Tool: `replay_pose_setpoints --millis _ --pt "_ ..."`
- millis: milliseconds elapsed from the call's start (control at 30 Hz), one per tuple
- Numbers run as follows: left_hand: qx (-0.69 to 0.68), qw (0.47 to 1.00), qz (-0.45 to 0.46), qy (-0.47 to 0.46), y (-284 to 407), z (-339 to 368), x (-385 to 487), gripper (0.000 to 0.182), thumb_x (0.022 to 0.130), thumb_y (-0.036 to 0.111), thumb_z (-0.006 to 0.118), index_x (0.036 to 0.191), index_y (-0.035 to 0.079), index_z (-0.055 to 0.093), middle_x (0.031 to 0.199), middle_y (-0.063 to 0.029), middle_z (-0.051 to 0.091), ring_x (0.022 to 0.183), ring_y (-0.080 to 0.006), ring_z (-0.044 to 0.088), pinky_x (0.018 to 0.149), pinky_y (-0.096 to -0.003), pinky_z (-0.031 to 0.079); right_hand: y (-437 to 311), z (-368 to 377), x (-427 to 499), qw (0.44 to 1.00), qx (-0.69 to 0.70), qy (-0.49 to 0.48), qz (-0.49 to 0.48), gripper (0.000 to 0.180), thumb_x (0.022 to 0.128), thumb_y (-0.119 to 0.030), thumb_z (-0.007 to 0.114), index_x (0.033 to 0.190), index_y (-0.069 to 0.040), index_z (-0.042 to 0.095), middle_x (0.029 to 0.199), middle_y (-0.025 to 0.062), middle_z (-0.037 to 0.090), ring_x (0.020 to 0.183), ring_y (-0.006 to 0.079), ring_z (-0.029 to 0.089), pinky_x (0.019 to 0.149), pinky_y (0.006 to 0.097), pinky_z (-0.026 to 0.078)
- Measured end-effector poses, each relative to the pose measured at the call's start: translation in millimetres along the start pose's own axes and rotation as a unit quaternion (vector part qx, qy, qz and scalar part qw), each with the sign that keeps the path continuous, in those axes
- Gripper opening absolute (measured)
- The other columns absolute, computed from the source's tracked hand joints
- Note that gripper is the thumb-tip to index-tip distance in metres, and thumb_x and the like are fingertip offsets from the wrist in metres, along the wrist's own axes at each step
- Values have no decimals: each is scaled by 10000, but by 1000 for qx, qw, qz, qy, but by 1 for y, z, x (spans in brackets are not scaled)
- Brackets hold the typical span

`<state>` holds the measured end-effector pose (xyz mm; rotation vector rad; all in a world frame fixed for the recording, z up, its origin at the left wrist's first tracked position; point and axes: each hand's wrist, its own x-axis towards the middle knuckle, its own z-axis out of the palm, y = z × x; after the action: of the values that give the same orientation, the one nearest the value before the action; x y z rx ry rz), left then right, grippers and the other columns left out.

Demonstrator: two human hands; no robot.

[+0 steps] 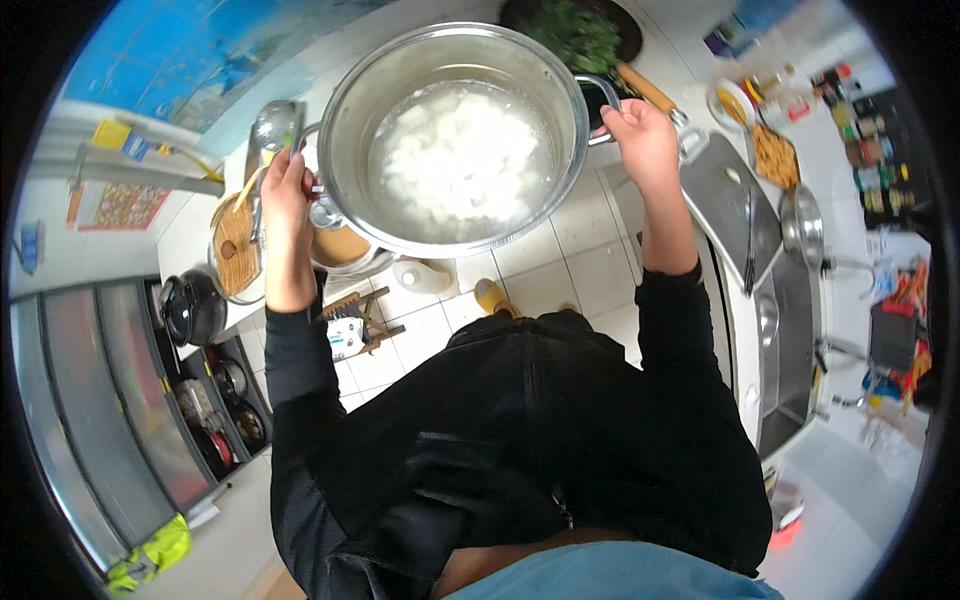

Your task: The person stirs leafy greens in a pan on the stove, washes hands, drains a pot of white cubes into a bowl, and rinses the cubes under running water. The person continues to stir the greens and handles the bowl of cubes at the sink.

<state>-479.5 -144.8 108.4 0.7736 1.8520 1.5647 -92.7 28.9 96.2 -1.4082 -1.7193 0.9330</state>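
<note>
A large stainless steel pot (pixel 352 172) is held up before me by its two side handles. Clear liquid and many pale white chunks (pixel 461 154) fill its lower part. My left hand (pixel 287 195) grips the handle on the left, its fingers partly hidden. At the right, my right hand (pixel 641 139) is closed on the other handle, thumb on top. Behind the pot, leafy greens (pixel 574 34) lie in a dark round pan, partly hidden by the pot's rim. A wooden handle (pixel 646 88) sticks out near my right hand.
Right of me, a cutting board (pixel 731 199) bears a knife (pixel 750 240), beside a metal sink (pixel 787 360). Seasoning bottles (pixel 874 154) line the wall. At left stand a black pot (pixel 193 307) and a basket-like tray (pixel 236 251). A white jug (pixel 420 277) and small stool (pixel 371 319) occupy the tiled floor.
</note>
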Motion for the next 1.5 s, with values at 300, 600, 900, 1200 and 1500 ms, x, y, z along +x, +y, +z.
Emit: replay_pose_setpoints --millis 300,600,900,1200,1500 --pt "-1 996 -56 -71 -18 140 -193 279 982 181 526 1217 36 563 641 71 433 557 -28 406 489 -174 306 128 -186 -174 989 68 66 113 237 880 -155 625 700 -25 543 614 -35 524 588 57 475 562 240 366" --pt "63 958 -83 -265 -18 367 -339 273 979 141 495 1218 20 543 635 45 434 570 -63 458 489 -196 353 248 -391 -350 932 -29 259 251 275 851 -260 606 749 -5 605 614 94 612 601 209 615 567 334 425" --pt "96 862 -72 -492 -56 581 -400 179 978 166 504 1057 27 583 673 10 505 633 -119 549 559 -260 437 309 -493 -439 846 -88 435 296 241 880 -215 629 911 23 658 710 46 681 624 66 540 597 239 410" --pt "147 840 -11 -523 -92 673 -400 176 985 183 515 1038 20 552 702 -5 535 600 -119 557 517 -265 420 385 -467 -456 815 -4 468 342 275 860 -247 629 766 7 583 717 81 694 601 137 560 573 308 422" --pt "134 847 -19 -514 -105 679 -374 181 980 186 512 1077 39 557 712 10 527 645 -101 543 542 -256 399 395 -441 -433 825 43 468 315 250 913 -209 614 787 6 602 725 61 692 632 106 557 606 282 420"
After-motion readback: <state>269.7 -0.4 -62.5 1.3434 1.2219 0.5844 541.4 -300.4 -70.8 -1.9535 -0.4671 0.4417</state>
